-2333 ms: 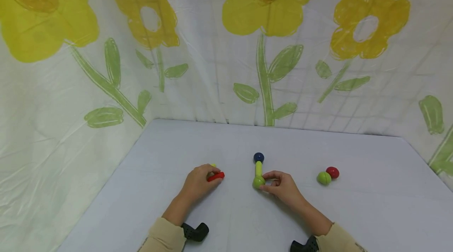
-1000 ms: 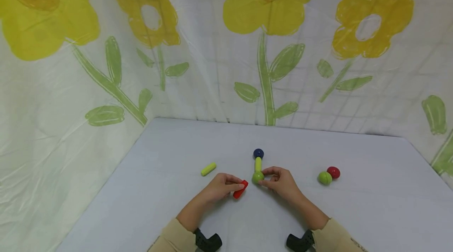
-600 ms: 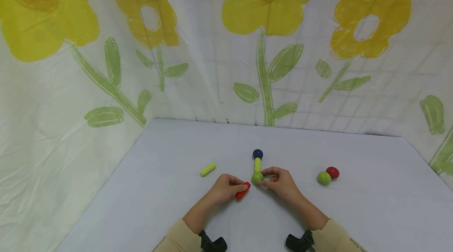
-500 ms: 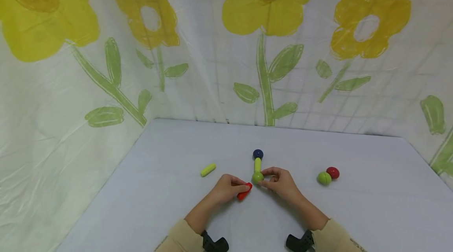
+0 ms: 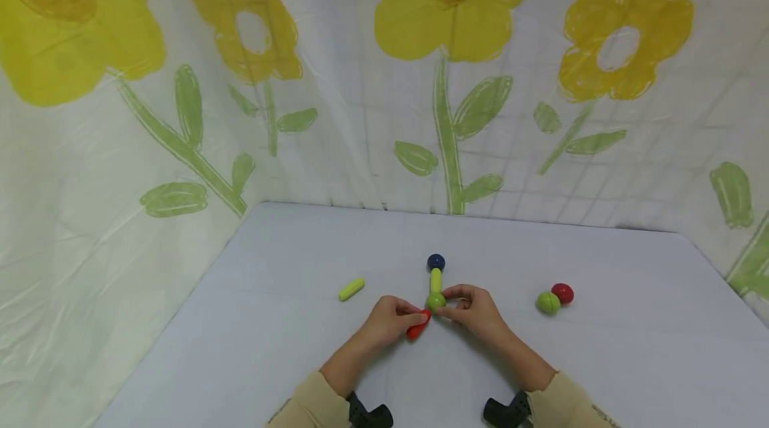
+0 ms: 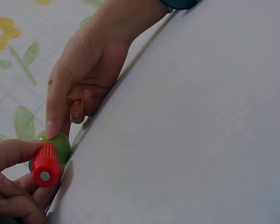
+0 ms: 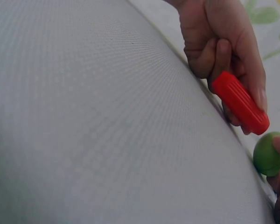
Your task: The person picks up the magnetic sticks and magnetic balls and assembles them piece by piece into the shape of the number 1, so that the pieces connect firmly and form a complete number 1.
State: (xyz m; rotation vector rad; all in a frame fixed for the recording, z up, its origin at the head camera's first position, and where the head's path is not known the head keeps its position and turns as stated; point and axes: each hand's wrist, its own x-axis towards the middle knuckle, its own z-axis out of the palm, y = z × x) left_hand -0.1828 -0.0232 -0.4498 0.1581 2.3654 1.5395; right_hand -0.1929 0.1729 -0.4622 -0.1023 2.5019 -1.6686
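My left hand [image 5: 384, 322] pinches a red ribbed rod [image 7: 240, 103] between thumb and fingers; a round grey disc [image 6: 45, 176] shows on its near end. My right hand [image 5: 477, 313] holds a green ball [image 5: 435, 302] by its side. From that ball a yellow-green rod [image 5: 435, 280] runs away from me to a dark blue ball [image 5: 436, 262], all in one line on the table. The red rod's far end is close to the green ball, with a narrow gap in the right wrist view. The fingers partly cover both.
A loose yellow-green rod [image 5: 351, 289] lies to the left on the white table [image 5: 288, 361]. Off to the right, another green ball [image 5: 548, 302] sits against a red ball [image 5: 563, 292]. A flower-printed curtain [image 5: 336, 174] hangs behind the table's far edge.
The left hand has carried the red rod rightward and nearer, away from the loose yellow-green rod, then slowly up to the green ball. The right hand has barely moved and keeps its hold.
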